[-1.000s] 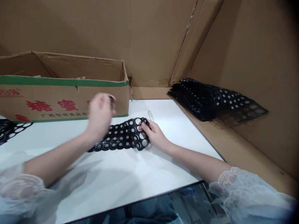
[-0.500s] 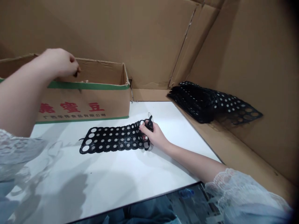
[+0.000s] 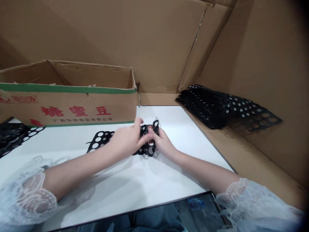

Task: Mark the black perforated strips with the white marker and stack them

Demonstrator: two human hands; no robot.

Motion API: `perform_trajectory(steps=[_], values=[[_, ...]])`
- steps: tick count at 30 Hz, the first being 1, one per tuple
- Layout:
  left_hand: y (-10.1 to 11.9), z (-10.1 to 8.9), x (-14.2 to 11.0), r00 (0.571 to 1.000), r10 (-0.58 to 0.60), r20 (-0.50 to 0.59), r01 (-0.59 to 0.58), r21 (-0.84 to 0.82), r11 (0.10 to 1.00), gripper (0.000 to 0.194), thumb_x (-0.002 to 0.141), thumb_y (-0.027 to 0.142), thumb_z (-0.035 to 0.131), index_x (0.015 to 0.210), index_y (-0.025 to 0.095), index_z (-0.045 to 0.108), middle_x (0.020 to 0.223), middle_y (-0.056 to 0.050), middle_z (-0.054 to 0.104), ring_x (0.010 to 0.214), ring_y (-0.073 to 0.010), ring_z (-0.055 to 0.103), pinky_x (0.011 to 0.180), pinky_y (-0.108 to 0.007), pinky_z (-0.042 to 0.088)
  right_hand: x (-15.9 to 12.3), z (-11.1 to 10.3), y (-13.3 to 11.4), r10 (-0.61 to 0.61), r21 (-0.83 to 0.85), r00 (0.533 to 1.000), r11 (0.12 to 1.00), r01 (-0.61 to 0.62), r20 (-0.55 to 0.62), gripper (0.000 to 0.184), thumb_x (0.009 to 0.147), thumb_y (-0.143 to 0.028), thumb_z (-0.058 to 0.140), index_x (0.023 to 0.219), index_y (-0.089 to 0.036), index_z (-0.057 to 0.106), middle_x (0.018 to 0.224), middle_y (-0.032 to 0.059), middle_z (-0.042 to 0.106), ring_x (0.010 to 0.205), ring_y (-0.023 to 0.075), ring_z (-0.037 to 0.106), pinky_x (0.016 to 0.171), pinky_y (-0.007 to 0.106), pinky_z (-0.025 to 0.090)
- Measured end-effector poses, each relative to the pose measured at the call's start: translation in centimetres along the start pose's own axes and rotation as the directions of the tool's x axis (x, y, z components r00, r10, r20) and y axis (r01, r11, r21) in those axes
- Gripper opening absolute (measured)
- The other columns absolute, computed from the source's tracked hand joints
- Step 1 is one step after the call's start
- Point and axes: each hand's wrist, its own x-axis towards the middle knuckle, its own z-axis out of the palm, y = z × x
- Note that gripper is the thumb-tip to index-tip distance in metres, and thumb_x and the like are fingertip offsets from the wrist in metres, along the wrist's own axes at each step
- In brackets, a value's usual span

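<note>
A black perforated sheet (image 3: pixel 98 140) with rows of round holes lies on the white table. My right hand (image 3: pixel 162 140) pinches its right end between thumb and fingers, and that end is curled up. Over the middle of the sheet is my left hand (image 3: pixel 129 138), its thumb and forefinger apart near the right fingertips. Nothing shows in the left hand. Its wrist and palm hide much of the sheet.
An open cardboard box (image 3: pixel 79 108) with a green rim stands at the back left. Black perforated sheets (image 3: pixel 205 109) are piled at the right by the cardboard wall. More black perforated material (image 3: pixel 14 135) lies at far left. A plastic bottle (image 3: pixel 196 203) is below the table edge.
My left hand carried a small dark piece from the sheet to above the box, then came back to the sheet without it in view. My right hand kept its grip as the sheet's end curled.
</note>
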Motion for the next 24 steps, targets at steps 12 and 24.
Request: perform_trajectory(steps=[12, 24], values=[[-0.6, 2.6, -0.7, 0.987, -0.012, 0.158, 0.124, -0.719, 0.684, 0.019, 0.086, 0.038, 0.033, 0.094, 0.021, 0.034, 0.070, 0.000, 0.061, 0.063, -0.0158, 0.059, 0.062, -0.028, 0.043, -0.1, 0.1, 0.3, 0.015, 0.030, 0.986, 0.999, -0.020, 0.168, 0.019, 0.079, -0.039, 0.047, 0.082, -0.023, 0.038, 0.065, -0.0038, 0.037, 0.052, 0.0086, 0.040, 0.048, 0.022, 0.039], [-2.2, 1.6, 0.9, 0.947, -0.059, 0.314, 0.306, -0.840, 0.449, 0.012, 0.080, 0.031, 0.044, 0.084, 0.020, 0.041, 0.055, 0.007, 0.035, 0.046, -0.0059, 0.037, 0.044, -0.016, 0.027, 0.6, -0.3, 0.0, -0.062, -0.033, 0.979, 0.997, 0.070, 0.195, 0.019, 0.078, -0.039, 0.048, 0.079, -0.022, 0.040, 0.066, -0.0032, 0.036, 0.055, 0.0091, 0.037, 0.051, 0.023, 0.037]])
